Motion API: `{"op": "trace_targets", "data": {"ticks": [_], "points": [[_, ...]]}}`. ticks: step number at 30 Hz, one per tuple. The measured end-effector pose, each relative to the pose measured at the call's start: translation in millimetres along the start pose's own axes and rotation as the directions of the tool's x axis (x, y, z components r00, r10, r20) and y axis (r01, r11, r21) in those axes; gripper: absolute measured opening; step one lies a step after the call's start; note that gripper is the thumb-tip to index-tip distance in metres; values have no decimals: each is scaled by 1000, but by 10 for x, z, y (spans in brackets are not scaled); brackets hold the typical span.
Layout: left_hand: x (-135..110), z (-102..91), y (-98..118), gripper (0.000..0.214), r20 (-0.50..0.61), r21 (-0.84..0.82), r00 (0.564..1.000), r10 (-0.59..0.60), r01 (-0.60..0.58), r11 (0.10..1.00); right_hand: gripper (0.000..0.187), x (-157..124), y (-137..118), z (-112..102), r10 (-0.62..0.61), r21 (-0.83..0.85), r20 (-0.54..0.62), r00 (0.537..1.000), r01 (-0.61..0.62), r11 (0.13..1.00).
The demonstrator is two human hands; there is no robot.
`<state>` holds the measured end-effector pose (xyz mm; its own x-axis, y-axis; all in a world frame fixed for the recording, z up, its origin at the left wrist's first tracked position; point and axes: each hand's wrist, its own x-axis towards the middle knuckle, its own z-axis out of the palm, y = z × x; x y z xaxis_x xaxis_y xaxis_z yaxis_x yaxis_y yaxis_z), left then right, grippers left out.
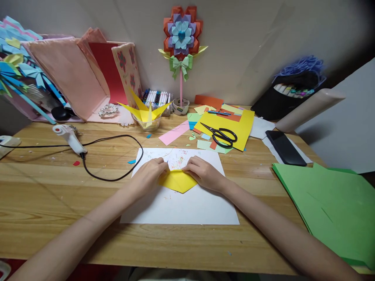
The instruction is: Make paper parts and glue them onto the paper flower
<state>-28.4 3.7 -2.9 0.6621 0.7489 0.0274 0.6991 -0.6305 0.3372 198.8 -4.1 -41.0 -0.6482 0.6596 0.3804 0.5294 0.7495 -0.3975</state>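
A folded yellow paper [177, 181] lies on a white sheet [181, 207] in the middle of the wooden table [43, 195]. My left hand [149, 173] presses on the paper's left upper edge with its fingers curled down. My right hand [205, 173] presses the right upper edge the same way. The two sets of fingertips almost meet at the paper's top fold. Part of the yellow paper is hidden under both hands.
Black scissors [222, 136] lie on a yellow sheet [246, 121] with coloured scraps behind. A glue gun [70, 138] and its black cord [117, 177] sit at left. Green paper [331, 207] is stacked at right, near a black phone [285, 147]. A paper flower [181, 35] and markers [156, 96] stand at the back.
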Motion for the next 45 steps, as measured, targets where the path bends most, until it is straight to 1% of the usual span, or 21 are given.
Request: {"op": "trace_targets", "data": {"ticks": [5,8,11,14,18,21,23,25,27,29,31,34,40,42,45], "points": [[-46,-8,91,19,28,182,999,28,-32,983,21,-2,-15,-14,-85,-124,19,996,87,988],[-54,-15,155,20,55,282,998,32,-47,958,23,-4,-25,-25,-140,-235,43,989,146,961],[-51,-24,223,20,102,338,995,21,-54,940,25,-1,-53,-55,-177,-321,79,981,193,927],[-60,-7,312,23,138,385,990,-2,-52,921,26,-3,-119,-83,-174,-373,116,978,206,905],[-90,19,448,27,184,448,981,-62,-28,893,24,-64,-248,-62,-99,-430,138,985,150,890],[-92,9,460,25,176,397,980,-89,12,918,26,-150,-321,-15,-48,-447,124,991,99,889],[-77,8,389,22,104,314,988,-116,78,946,29,-199,-340,10,-16,-439,105,994,61,896],[-51,23,274,18,-13,163,987,-159,159,974,31,-224,-339,21,7,-425,95,995,34,905],[-23,49,150,11,-78,-59,972,-223,219,974,31,-223,-331,18,8,-414,90,996,30,910],[2,76,52,3,-72,-241,957,-282,258,936,30,-206,-330,10,-8,-415,95,995,47,908],[26,101,0,11,-40,-330,954,-298,269,905,28,-187,-343,5,-27,-434,109,994,72,898],[59,125,10,15,-8,-354,962,-271,251,901,27,-175,-384,17,-45,-484,130,991,103,869],[99,133,149,10,-63,-194,963,-264,247,949,30,-192,-440,61,-52,-551,141,989,122,825],[90,148,175,7,-57,-174,962,-266,253,952,30,-187,-446,59,-36,-549,114,993,93,831],[52,169,205,3,-28,-179,962,-272,263,948,26,-153,-451,22,56,-470,31,998,-35,882]]}}
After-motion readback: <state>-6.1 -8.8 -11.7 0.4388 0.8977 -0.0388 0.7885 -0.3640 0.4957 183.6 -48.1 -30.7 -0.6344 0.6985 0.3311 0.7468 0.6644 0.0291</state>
